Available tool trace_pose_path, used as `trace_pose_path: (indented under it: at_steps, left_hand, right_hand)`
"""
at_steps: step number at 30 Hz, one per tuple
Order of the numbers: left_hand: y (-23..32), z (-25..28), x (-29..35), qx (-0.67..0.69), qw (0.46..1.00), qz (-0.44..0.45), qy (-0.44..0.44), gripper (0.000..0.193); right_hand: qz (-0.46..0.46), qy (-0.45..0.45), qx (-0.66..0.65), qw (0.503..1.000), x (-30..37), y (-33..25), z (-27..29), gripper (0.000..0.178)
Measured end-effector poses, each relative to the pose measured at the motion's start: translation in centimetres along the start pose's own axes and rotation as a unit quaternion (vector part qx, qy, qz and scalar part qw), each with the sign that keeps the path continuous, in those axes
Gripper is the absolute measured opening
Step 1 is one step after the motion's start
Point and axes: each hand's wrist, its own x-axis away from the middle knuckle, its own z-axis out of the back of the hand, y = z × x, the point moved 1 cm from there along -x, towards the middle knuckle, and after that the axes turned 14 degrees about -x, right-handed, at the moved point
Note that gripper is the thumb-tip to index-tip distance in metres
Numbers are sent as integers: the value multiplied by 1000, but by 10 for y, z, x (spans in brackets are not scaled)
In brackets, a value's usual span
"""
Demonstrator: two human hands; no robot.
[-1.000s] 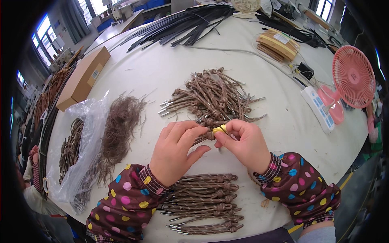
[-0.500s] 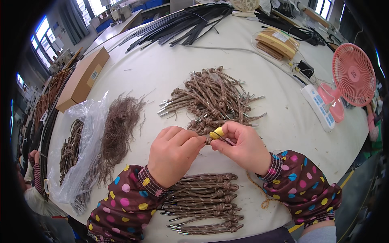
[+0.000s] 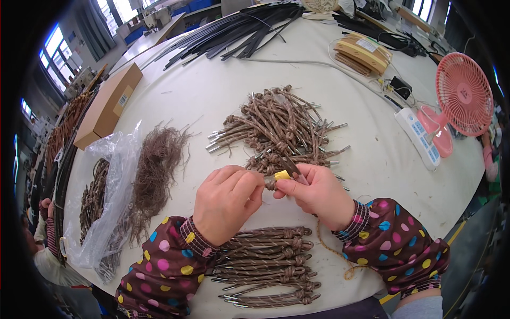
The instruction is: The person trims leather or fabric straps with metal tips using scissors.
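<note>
My left hand (image 3: 227, 199) is closed, its thumb and fingertips pinching a brown knotted cord (image 3: 270, 184). Close against it, my right hand (image 3: 319, 195) grips small dark metal thread snips (image 3: 291, 166), whose blades point up and away. Something yellow (image 3: 281, 175) sits at the right fingertips beside the knot; whether it is a finger wrap or part of the tool, I cannot tell. Just beyond both hands lies a heap of brown knotted cords (image 3: 276, 125) with metal tips. Nearer me, similar cords (image 3: 268, 266) lie in a neat row, knots to the right.
On the left are a tuft of brown thread scraps (image 3: 158, 173), a clear plastic bag (image 3: 114, 199) with cords and a cardboard box (image 3: 110, 106). A pink fan (image 3: 464, 97) and white power strip (image 3: 417, 139) stand right. Black strips (image 3: 234, 34) lie at the back.
My right hand has turned, and the snips' blades now point up away from the knot instead of lying across it. The left hand still pinches the cord, nearly in place.
</note>
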Motion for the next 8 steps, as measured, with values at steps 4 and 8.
trace_pose_path:
  at_steps: [4, 8]
  left_hand:
    - [-1, -3, 7, 95, 989, 105, -38, 14]
    - [-4, -4, 7, 143, 979, 109, -96, 14]
  right_hand:
    - [-58, -23, -101, 993, -1, 2, 6, 17]
    - [-17, -29, 59, 998, -5, -3, 8, 19]
